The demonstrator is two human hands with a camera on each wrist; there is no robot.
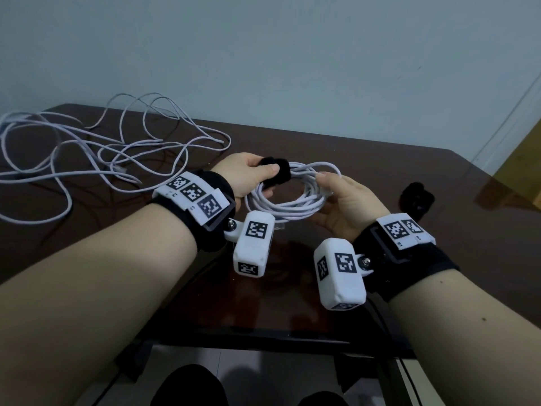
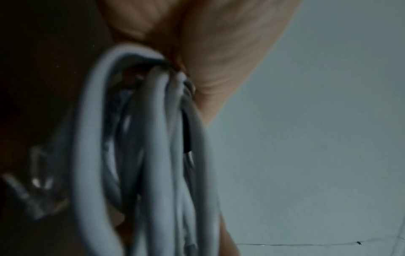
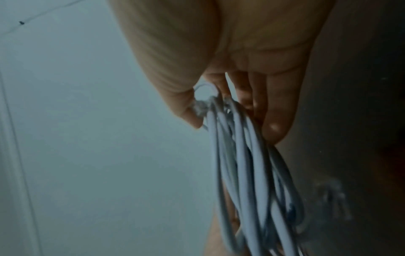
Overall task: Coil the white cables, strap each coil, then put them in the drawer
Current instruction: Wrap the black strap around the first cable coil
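Note:
A coiled white cable (image 1: 288, 197) hangs in the air over the dark brown table (image 1: 351, 159), held between both hands. My left hand (image 1: 251, 174) pinches the black strap (image 1: 278, 171) wrapped round the coil's far left side. My right hand (image 1: 342, 200) grips the coil's right side between thumb and fingers. The left wrist view shows the coil's loops (image 2: 153, 155) bunched under my palm. In the right wrist view the strands (image 3: 243, 164) pass between thumb and fingers (image 3: 276, 121). A loose, tangled white cable (image 1: 87, 150) lies spread on the table's far left.
A second black strap (image 1: 417, 197) lies on the table to the right of my right hand. A pale wall (image 1: 263, 54) rises behind the table. The table's near edge (image 1: 263, 341) runs below my wrists, with floor under it. No drawer shows.

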